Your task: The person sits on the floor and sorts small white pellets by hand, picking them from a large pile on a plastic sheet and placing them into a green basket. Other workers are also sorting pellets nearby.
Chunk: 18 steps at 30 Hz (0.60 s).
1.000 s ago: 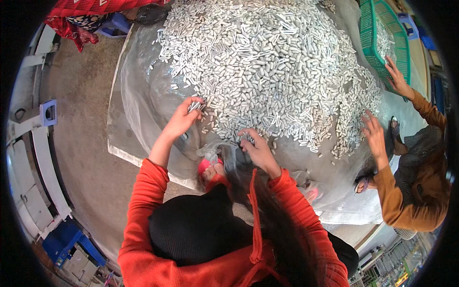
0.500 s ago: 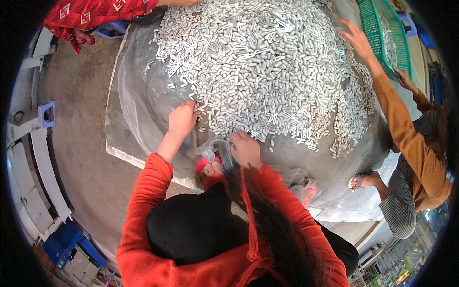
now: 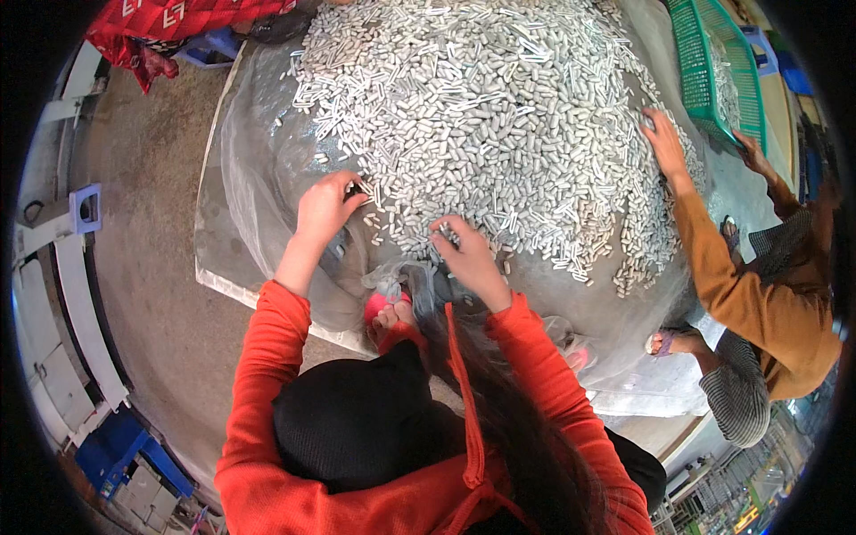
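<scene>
A broad heap of small pale-grey cylindrical pieces (image 3: 481, 134) lies spread over a sheet on the ground. At the heap's near left edge is my left hand (image 3: 326, 210). Its fingers and thumb curl toward each other beside a few pieces, and what lies between them is too small to make out. My right hand (image 3: 471, 260) is at the near edge, right of the left one. Its fingers bend around a few of the small pieces, the fingertips just touching the heap. Loose pieces lie between the two hands.
Thin translucent netting (image 3: 267, 205) borders the heap. On the right, a co-worker's hand (image 3: 665, 147) touches the heap, and their other hand holds a green plastic basket (image 3: 764, 98). A red patterned sleeve (image 3: 178, 18) is at the far left. Blue stools stand around.
My left hand has shifted slightly left and away from me. My right hand has moved a little away from me and its fingers have curled. The co-worker's hand has come down onto the heap.
</scene>
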Motion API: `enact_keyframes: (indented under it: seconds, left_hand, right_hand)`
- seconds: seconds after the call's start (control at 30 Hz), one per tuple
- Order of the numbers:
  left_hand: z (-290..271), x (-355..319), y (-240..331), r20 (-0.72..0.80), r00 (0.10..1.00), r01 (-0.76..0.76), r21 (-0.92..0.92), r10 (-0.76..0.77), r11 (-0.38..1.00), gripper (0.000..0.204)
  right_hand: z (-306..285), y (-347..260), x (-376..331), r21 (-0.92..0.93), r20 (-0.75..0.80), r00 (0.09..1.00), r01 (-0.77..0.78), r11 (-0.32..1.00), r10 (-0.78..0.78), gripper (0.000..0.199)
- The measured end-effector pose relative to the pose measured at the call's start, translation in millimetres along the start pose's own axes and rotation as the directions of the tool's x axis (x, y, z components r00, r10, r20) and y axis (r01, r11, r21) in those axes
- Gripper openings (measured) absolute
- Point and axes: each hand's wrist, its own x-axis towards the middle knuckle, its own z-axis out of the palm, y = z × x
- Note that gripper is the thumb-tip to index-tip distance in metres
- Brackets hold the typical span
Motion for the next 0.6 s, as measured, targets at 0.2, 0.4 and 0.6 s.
enact_keyframes:
  seconds: [0.2, 0.4, 0.6]
  left_hand:
    - [14, 2, -12, 0.008, 0.999, -0.042, 0.125, 0.041, 0.991, 0.019]
    - [4, 0, -32, -0.029, 0.984, 0.154, -0.343, -0.175, 0.927, 0.017]
    - [-8, -10, -11, 0.388, 0.908, 0.384, -0.922, -0.157, -0.052, 0.01]
  right_hand:
    - [28, 6, 1, -0.687, 0.085, 0.996, 0.079, 0.723, -0.028, 0.021]
    - [25, 3, 4, -0.538, -0.005, 1.0, -0.012, 0.843, 0.011, 0.016]
    - [-8, -1, 8, 0.411, 0.076, 0.98, -0.201, 0.889, 0.186, 0.006]
